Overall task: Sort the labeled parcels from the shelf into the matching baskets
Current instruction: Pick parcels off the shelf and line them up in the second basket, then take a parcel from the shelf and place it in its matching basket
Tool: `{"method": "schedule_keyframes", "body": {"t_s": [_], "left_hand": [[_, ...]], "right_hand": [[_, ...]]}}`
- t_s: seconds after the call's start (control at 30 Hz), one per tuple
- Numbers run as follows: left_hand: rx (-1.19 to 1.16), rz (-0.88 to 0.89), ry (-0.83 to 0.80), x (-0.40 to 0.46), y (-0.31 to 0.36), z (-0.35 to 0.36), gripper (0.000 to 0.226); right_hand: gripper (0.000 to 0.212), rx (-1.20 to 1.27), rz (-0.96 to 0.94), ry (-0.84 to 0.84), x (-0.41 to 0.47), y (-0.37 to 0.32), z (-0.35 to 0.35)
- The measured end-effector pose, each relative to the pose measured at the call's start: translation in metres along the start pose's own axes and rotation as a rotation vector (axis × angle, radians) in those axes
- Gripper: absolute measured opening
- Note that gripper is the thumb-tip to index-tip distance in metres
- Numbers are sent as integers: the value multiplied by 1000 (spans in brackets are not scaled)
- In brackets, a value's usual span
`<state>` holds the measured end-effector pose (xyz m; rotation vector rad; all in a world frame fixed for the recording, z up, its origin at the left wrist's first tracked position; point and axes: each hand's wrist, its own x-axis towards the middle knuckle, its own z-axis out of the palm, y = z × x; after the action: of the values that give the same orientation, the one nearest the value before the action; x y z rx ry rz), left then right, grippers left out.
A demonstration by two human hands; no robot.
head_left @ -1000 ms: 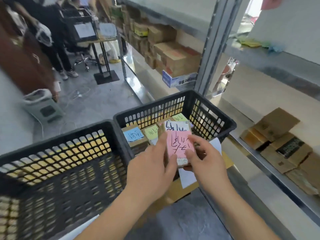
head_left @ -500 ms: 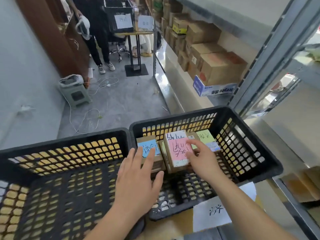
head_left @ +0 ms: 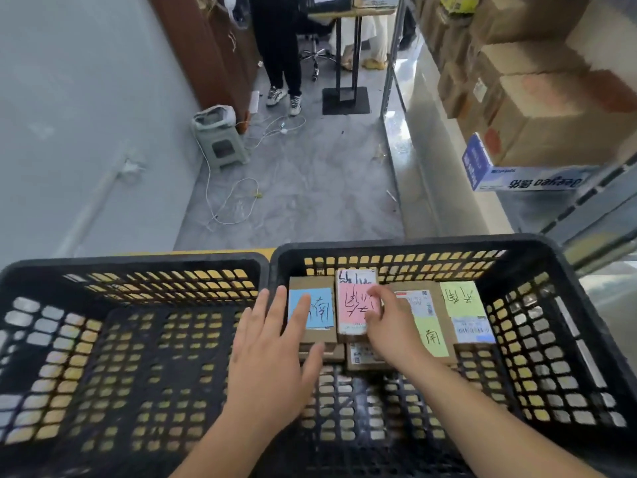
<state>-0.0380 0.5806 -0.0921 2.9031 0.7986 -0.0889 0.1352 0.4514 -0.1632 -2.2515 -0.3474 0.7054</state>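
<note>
Fingers of the right hand (head_left: 386, 326) curl on the pink-labelled parcel (head_left: 356, 307), pinching its near right edge; the left hand (head_left: 272, 360) lies spread, fingertips touching the blue-labelled parcel (head_left: 312, 310); both parcels sit in the right basket (head_left: 586, 305); the pink one looks a light, stiff carton, best taken by its long edges.
</note>
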Motion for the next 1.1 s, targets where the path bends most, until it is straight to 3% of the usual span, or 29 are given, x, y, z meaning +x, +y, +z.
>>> {"method": "schedule_keyframes", "body": {"t_s": [0.4,0.6,0.83,1.1], "left_hand": [[12,24,-20,6,-9,11,71],[-31,66,-29,6,-14,7,76],[68,268,-83,7,-33,-2,77],[-71,704,34,-42,45,-14,75]], "right_hand": [[46,-70,-22,-44,-12,-3,-6],[51,-67,-4,97,-38,-22,-8],[56,-34,68,314,-144,-32,-23],[53,-60,294,612,-311,11,-46]]}}
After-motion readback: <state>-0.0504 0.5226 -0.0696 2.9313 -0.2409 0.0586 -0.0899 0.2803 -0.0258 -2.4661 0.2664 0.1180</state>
